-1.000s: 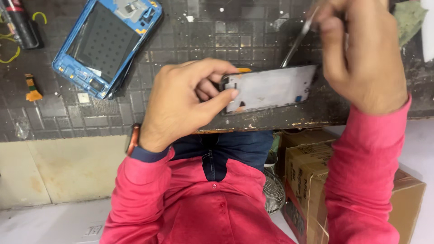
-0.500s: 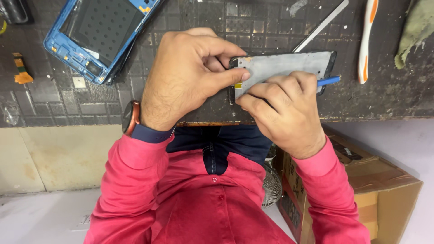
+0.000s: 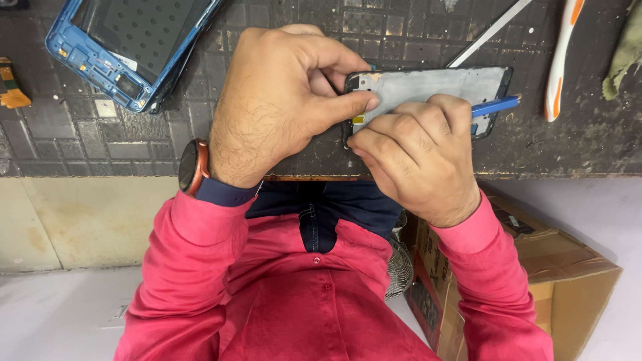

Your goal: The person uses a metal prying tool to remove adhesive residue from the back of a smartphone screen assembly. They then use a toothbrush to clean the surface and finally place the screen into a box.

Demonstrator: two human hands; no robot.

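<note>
A grey phone frame [image 3: 435, 87] with black edges lies on the dark gridded work mat [image 3: 134, 144]. My left hand [image 3: 281, 107] pinches its left end between thumb and fingers. My right hand [image 3: 418, 157] rests over the frame's lower edge, fingers curled around a blue tool [image 3: 495, 105] whose tip sticks out to the right. The part of the frame under my right fingers is hidden.
A blue phone housing [image 3: 130, 43] lies at the mat's top left. A metal rod [image 3: 488, 32] and an orange-and-white brush [image 3: 562, 60] lie at the top right, beside a green cloth [image 3: 625, 53]. A cardboard box [image 3: 535, 281] stands on the floor.
My right hand came down from the top right, where it held a metal tool, onto the frame and now grips the blue tool. The metal rod lies on the mat.
</note>
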